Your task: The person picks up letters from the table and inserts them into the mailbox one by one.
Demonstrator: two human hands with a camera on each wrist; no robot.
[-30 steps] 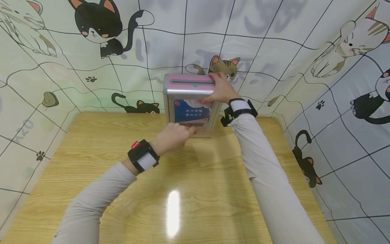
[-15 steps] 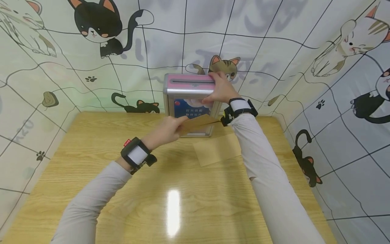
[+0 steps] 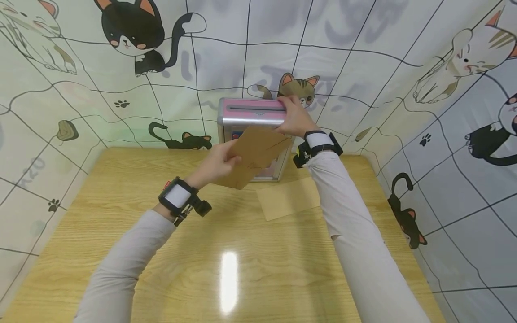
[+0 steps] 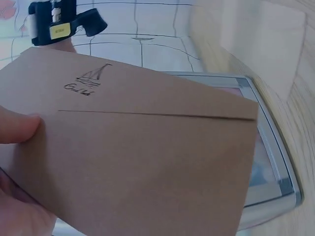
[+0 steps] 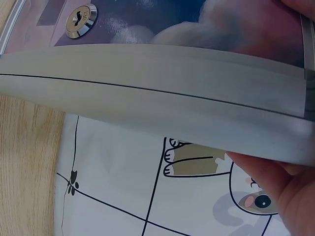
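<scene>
My left hand point(image 3: 218, 163) pinches a brown kraft envelope point(image 3: 258, 152), thumb on one face and fingers behind it. In the left wrist view the envelope point(image 4: 152, 152) has a flap line and a small printed sailboat. It covers much of the front of a pink and silver letter box point(image 3: 252, 114), which stands upright with a long slot in its top. My right hand point(image 3: 298, 117) grips the box's top right end. A round key lock point(image 5: 78, 20) shows on the box front in the right wrist view.
A second brown envelope point(image 3: 286, 199) lies flat on the wooden table point(image 3: 173, 269), just before the box at its right. A white cloth wall point(image 3: 226, 58) with cat prints rises right behind the box and along both sides.
My left hand was low at the box front, then came away leftward with an envelope seen nearly edge-on. Now the envelope is higher, its broad face turned up. My right hand stays on the box.
</scene>
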